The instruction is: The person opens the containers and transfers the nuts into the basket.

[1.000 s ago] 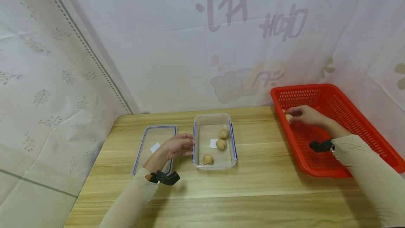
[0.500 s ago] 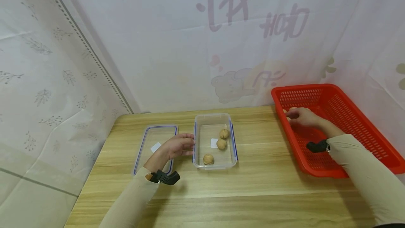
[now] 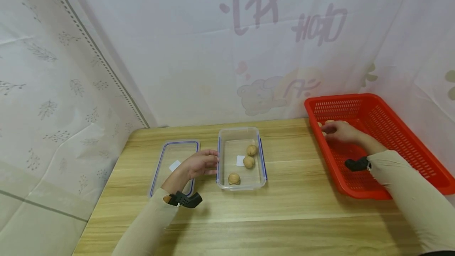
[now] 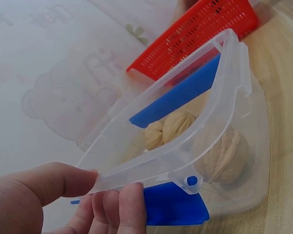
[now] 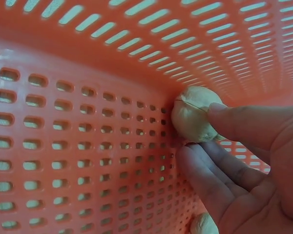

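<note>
My left hand (image 3: 200,165) holds the left side of a clear plastic food container (image 3: 231,149). In the left wrist view the thumb lies on its rim and the fingers sit below, by a blue latch (image 4: 173,204). Three walnuts rest inside: two touching on the right (image 3: 249,162), one near the front (image 3: 234,179). Inside the red plastic basket (image 3: 355,177), my right hand (image 3: 343,132) pinches a walnut (image 5: 193,112) between thumb and fingers, close to the basket's wall. Another walnut (image 5: 203,224) shows below the fingers.
A clear lid with a blue seal (image 3: 177,151) lies left of the container, partly behind the left hand. More walnuts (image 3: 329,121) lie along the basket's far left side. The wooden table (image 3: 249,216) meets a printed curtain (image 3: 199,70) at the back.
My right hand shifted slightly left in the basket during the first half second, then stayed put; more walnuts show behind it. The left hand and container have not moved.
</note>
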{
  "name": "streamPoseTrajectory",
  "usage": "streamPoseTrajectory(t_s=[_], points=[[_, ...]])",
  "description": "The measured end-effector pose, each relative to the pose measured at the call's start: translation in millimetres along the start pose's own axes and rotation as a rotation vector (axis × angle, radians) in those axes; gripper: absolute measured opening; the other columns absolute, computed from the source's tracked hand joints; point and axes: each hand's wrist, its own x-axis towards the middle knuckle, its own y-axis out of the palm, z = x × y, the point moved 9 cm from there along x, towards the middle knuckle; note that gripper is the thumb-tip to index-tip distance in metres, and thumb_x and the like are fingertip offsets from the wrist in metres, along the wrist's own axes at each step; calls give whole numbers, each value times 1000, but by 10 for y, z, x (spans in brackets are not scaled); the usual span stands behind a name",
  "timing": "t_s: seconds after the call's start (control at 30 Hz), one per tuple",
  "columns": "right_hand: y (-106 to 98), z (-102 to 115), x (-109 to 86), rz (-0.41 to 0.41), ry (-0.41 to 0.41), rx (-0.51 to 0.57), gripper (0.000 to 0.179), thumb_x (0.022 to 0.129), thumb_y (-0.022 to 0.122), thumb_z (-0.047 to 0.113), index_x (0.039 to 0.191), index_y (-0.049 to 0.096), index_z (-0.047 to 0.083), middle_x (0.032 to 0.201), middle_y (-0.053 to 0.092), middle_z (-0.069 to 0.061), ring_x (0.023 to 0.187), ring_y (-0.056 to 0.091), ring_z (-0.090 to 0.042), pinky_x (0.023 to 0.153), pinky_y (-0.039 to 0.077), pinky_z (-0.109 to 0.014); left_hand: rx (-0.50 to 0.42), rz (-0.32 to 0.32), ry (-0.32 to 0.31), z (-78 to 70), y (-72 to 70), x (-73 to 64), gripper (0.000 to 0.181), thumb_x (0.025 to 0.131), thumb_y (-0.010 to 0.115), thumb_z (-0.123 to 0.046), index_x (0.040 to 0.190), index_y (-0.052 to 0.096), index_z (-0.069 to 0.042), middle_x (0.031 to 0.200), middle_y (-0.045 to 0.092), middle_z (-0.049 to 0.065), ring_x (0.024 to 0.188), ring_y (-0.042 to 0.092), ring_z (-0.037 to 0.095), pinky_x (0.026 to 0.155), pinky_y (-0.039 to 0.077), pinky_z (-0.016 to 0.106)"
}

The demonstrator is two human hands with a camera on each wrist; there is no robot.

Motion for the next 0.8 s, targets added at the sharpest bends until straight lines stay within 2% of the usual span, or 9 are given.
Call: streamPoseTrajectory(t_s=[0.3,0.43,0.53,0.6,0.67,0.8], points=[[-117,40,-55,-12,-9,60,41,97,70,13,130,61,-9,126,65,-27,116,61,-43,100,50,-59,-1,10,1,-4,12,-2,26,100,52,0,124,47,7,90,58,2,82,59,11,76,62,27],[-216,52,-90,-31,0,51,39,100,66,13,131,60,-9,123,66,-26,112,63,-39,91,57,-47,0,9,0,-2,10,4,26,100,52,0,125,48,7,90,58,2,82,59,11,76,62,27],[-298,58,-123,-50,21,9,44,101,66,22,133,60,-8,124,65,-26,110,63,-37,85,58,-42,4,4,-2,0,7,8,27,101,52,-1,126,47,7,90,58,2,82,59,12,76,62,27],[-351,77,-149,-65,32,-14,50,101,66,31,134,59,-6,127,64,-26,112,61,-38,88,56,-45,6,0,-3,-1,5,7,28,101,53,-1,127,47,8,90,58,3,82,59,12,76,62,27],[-397,114,-176,-76,32,-40,58,101,65,37,138,55,-6,132,60,-30,118,58,-43,95,52,-54,9,-2,-3,-3,6,4,29,101,53,-1,127,46,8,90,58,3,82,59,11,76,62,27],[-451,192,-230,-65,24,-49,66,103,61,35,147,41,-10,142,47,-37,128,48,-52,103,43,-68,5,3,-4,-5,10,3,30,101,53,-1,128,46,9,90,59,3,82,60,11,76,62,27]])
